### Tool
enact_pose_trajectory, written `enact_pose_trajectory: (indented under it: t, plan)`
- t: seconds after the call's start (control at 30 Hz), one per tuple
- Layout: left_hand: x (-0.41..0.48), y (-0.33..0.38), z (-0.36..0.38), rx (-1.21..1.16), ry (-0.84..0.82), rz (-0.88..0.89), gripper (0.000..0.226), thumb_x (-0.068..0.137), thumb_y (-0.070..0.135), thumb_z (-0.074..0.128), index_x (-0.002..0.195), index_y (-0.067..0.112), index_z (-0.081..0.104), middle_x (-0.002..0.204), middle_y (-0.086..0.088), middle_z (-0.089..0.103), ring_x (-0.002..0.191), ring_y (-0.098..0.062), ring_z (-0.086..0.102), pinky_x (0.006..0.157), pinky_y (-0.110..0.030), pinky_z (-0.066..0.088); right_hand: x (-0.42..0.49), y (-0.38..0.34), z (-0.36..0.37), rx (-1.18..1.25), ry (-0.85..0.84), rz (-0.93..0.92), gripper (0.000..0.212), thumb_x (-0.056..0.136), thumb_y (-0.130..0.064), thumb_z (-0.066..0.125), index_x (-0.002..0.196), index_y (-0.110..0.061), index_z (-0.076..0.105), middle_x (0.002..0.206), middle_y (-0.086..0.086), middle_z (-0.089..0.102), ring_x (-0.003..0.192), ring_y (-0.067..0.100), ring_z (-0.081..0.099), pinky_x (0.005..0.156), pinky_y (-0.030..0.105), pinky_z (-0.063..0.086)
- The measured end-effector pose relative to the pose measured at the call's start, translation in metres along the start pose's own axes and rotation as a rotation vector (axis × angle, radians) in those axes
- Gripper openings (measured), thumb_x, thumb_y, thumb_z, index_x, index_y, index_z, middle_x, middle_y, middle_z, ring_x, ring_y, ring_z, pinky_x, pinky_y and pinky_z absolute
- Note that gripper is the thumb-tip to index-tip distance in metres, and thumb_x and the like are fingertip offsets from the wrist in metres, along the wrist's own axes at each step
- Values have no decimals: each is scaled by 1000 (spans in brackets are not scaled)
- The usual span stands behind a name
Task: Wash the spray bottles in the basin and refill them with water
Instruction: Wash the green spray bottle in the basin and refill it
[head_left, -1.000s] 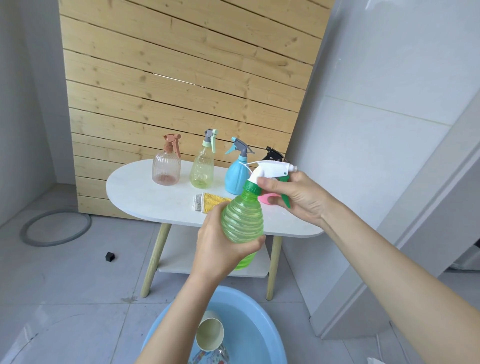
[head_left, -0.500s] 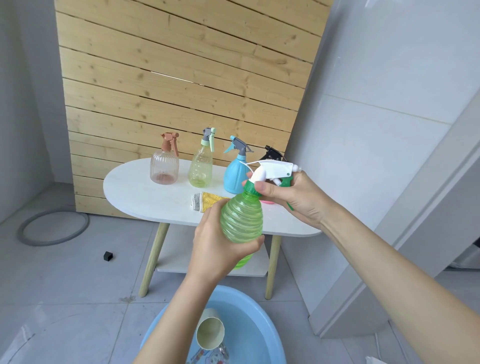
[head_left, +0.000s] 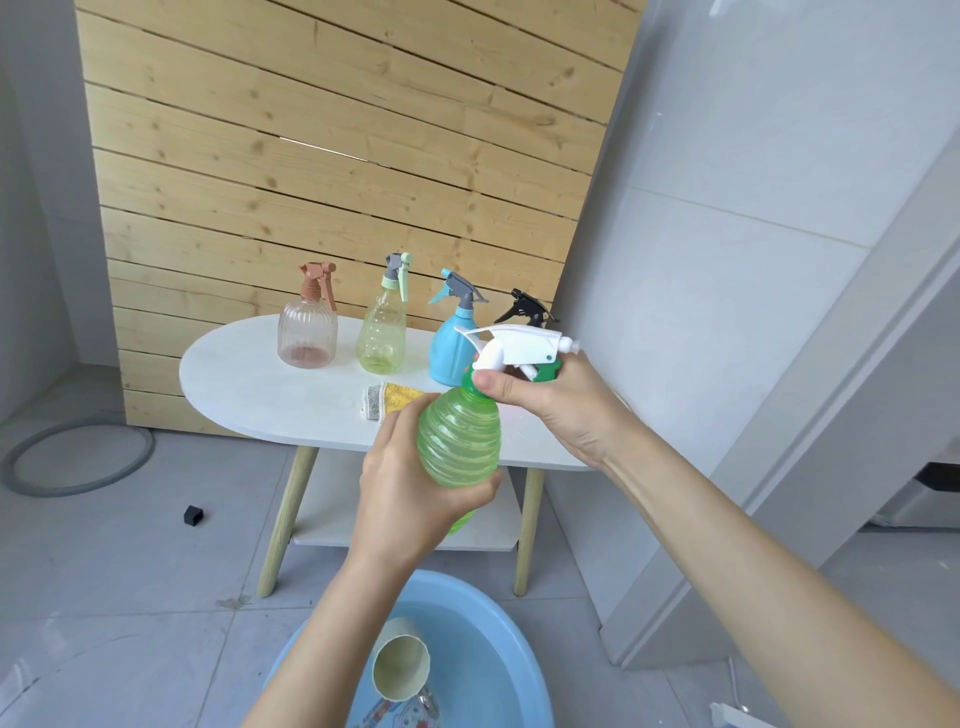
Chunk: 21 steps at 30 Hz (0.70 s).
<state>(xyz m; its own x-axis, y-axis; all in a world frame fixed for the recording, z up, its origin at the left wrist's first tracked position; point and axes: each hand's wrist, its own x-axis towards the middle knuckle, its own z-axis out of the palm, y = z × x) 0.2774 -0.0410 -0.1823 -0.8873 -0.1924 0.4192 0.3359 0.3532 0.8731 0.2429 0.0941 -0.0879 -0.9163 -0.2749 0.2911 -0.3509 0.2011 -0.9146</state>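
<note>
My left hand (head_left: 410, 483) grips the ribbed body of a green spray bottle (head_left: 460, 441), held upright above the blue basin (head_left: 498, 639). My right hand (head_left: 556, 400) pinches the bottle's neck just under the white spray head (head_left: 519, 345). On the white oval table (head_left: 244, 384) stand a pink spray bottle (head_left: 308, 325), a pale yellow-green spray bottle (head_left: 382, 325), a blue spray bottle (head_left: 454, 338) and, mostly hidden behind my right hand, a bottle with a black spray head (head_left: 527, 306). A cream cup (head_left: 400, 667) lies in the basin's water.
A yellow and grey cloth (head_left: 387, 400) lies on the table near the bottles. A wooden slat wall stands behind the table, a white wall and door frame to the right. On the tiled floor lie a grey hose ring (head_left: 78, 457) and a small black block (head_left: 193, 515).
The green bottle and both hands have stayed nearly in place; my right hand has shifted its hold slightly at the bottle's neck. The view has drifted a little.
</note>
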Motion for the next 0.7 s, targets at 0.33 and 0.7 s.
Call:
enact_pose_trajectory:
  t: [0.33,0.7]
  plan:
    - [-2,0,3,19,27,-19,83,46,55,69,123,29,52,109,12,58,99,-6,55,81,-24,40,1,9,20,-87,174,30,18,77,-32,76,74,-18,64,72,-4,64,76,19,65,84,43,55]
    - [-3,-4,0,34,20,-15,74,56,37,83,123,26,52,110,10,59,101,-3,51,76,-16,33,-2,-6,7,1,-118,127,11,85,-4,67,93,-6,60,99,12,58,95,19,57,94,40,49]
